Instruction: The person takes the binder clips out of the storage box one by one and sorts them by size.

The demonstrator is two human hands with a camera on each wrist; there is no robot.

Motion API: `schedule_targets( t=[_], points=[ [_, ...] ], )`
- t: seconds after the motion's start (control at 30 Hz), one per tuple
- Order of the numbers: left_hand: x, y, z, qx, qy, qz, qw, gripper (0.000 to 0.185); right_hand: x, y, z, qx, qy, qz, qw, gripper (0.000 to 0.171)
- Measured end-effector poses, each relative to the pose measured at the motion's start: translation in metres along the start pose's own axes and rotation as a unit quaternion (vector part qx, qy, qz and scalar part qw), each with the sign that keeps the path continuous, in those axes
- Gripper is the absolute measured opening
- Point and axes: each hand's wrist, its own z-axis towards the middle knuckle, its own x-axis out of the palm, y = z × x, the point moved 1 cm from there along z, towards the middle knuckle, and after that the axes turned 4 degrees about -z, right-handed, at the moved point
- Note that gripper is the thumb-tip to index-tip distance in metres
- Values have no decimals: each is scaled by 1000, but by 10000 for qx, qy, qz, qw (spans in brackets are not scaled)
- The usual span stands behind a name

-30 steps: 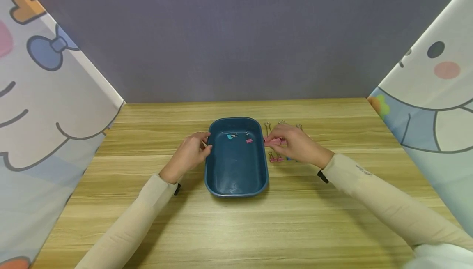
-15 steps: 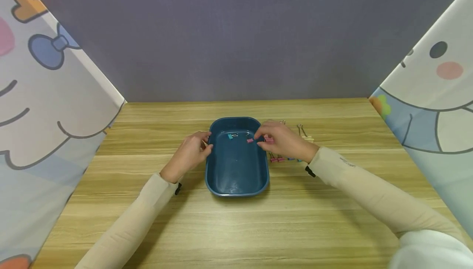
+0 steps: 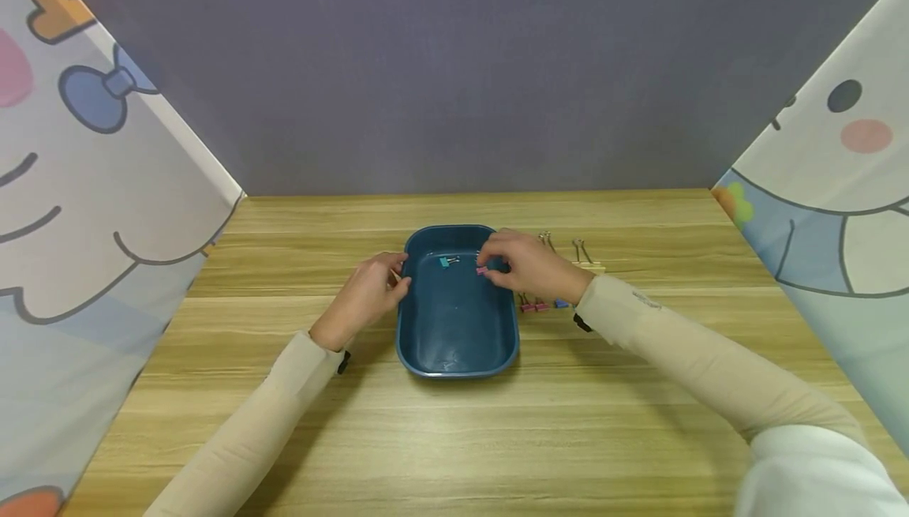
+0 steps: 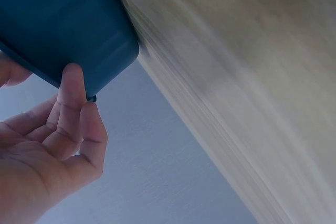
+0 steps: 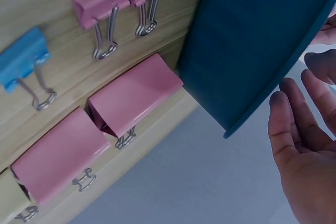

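Head view: your left hand [image 3: 369, 290] rests loosely curled against the left rim of the blue tray [image 3: 454, 343], mid-table. Your right hand [image 3: 529, 264] reaches over the tray's far right corner; you cannot tell whether it grips anything. A teal clip [image 3: 444, 262] and a pink clip [image 3: 482, 270] lie inside; other clips [image 5: 134, 93] lie just right of the tray.
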Motion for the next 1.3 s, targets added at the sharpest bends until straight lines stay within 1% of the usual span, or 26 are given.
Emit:
schedule_targets(
  t=[0.3, 0.47, 0.6, 0.77, 0.87, 1.0, 1.13, 1.3],
  points=[
    [0, 1, 0, 3, -1, 4, 10000, 42, 9, -8, 14, 14, 140, 22, 9999, 14],
    [-1, 1, 0, 15, 5, -36, 10000, 42, 13, -7, 23, -12, 280, 185, 9994, 16],
    [0, 2, 0, 6, 11, -28, 10000, 42, 15, -6, 31, 155, 477, 248, 9984, 18],
    [0, 2, 0, -5, 9, -41, 10000, 42, 19, -8, 37, 534, 850, 3, 9950, 21],
    [0, 3, 0, -3, -4, -29, 10000, 41, 21, -9, 38, 650, 1017, -107, 9926, 20],
    [0, 4, 0, 17, -15, -2, 10000, 41, 23, -9, 39, 786, 1082, -269, 9907, 16],
    [0, 3, 0, 49, -35, 13, 10000, 41, 27, -8, 40, 965, 1133, -556, 9873, 14],
    [0, 1, 0, -1, -52, 45, 10000, 41, 31, -7, 41, 955, 1093, -930, 9850, 12]
  ],
)
